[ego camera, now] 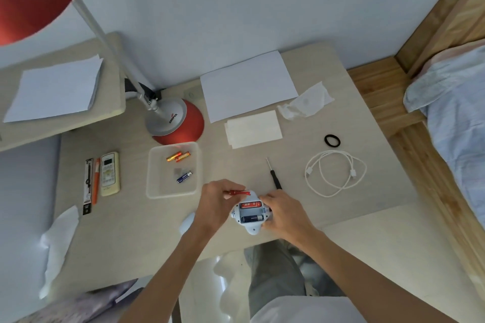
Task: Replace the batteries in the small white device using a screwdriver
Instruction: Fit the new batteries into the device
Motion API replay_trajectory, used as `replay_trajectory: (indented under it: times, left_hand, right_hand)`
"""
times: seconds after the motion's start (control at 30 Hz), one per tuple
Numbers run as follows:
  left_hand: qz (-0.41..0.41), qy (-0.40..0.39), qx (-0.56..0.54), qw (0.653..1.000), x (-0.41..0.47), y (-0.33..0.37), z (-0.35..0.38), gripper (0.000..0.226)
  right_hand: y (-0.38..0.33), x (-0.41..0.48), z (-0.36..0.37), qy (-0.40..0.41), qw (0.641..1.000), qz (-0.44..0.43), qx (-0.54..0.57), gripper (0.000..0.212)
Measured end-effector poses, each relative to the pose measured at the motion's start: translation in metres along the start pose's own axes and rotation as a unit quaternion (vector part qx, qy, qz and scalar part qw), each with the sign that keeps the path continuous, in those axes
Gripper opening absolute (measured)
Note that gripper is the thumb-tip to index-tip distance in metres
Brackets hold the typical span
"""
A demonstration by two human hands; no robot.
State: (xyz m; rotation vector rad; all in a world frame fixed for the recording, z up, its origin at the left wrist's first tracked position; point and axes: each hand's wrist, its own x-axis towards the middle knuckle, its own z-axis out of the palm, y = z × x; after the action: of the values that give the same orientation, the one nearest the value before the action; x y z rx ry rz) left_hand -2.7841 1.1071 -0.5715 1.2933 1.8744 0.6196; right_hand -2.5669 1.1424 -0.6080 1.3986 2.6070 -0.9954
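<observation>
Pale wood-look surface (236,165) against a light blue wall, seen from above. Wooden bed frame with blue bedding along the right edge. Red desk lamp (178,123) at the back left. White paper sheet (248,85) and crumpled tissue (305,102) behind the work area.

Near the front edge, at centre: small white device (253,229) lying back-up, battery compartment uncovered. Inside, what looks like a seated red battery (250,204) in the far slot and a dark blue battery (252,217) in the near slot. Right hand (282,211) curled round the device's right side, steadying it. Left hand (217,200) pinching a loose red battery (239,193) between thumb and fingertips, just above the device's far edge.

Black-handled screwdriver (274,177) lying just beyond the right hand, untouched. Clear plastic tray (151,173) left of the hands, holding two orange batteries (179,156) and one blue battery (184,177). Pale rounded piece (187,223) beside the left wrist, possibly the cover, too blurred to confirm.

Further off: remote control (110,173) at the left, coiled white cable (336,173) and black ring (332,140) at the right.

Progress, as a judgement: unscrewing and cover removal apparently done; battery swap under way, roughly midway. Cannot tell the direction of the loose red battery, going in or coming out, nor old cells from new. Most likely left to do: filling both slots with fresh cells, refitting the cover, driving the screw back in with the screwdriver.
</observation>
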Motion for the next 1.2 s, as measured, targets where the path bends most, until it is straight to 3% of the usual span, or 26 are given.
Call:
replay_trajectory:
  times: [0.13,0.37,0.6,0.9,1.03,1.2]
  left_hand:
    - [-0.003,0.013,0.009,1.0,-0.021,-0.006,0.011,0.017]
    - [0.081,0.003,0.088,0.993,-0.035,-0.017,0.03,0.018]
    - [0.141,0.053,0.164,0.975,-0.031,-0.024,0.049,0.017]
    - [0.154,0.047,0.144,0.976,-0.023,-0.02,0.051,0.026]
    - [0.108,0.064,0.088,0.988,-0.028,-0.024,0.036,0.038]
    - [-0.042,0.038,0.0,0.998,-0.026,-0.033,0.031,0.066]
  right_hand:
    - [-0.002,-0.002,-0.001,0.003,1.0,-0.004,-0.006,0.042]
    - [-0.003,-0.001,-0.002,-0.001,1.0,-0.002,-0.022,0.043]
    - [-0.003,-0.003,0.001,0.005,1.0,0.004,-0.015,0.044]
    - [0.001,-0.006,0.0,0.019,1.0,0.009,-0.004,0.035]
    - [0.0,-0.006,0.0,0.017,1.0,0.004,-0.012,0.04]
    - [0.001,-0.006,-0.001,0.008,1.0,0.002,-0.024,0.044]
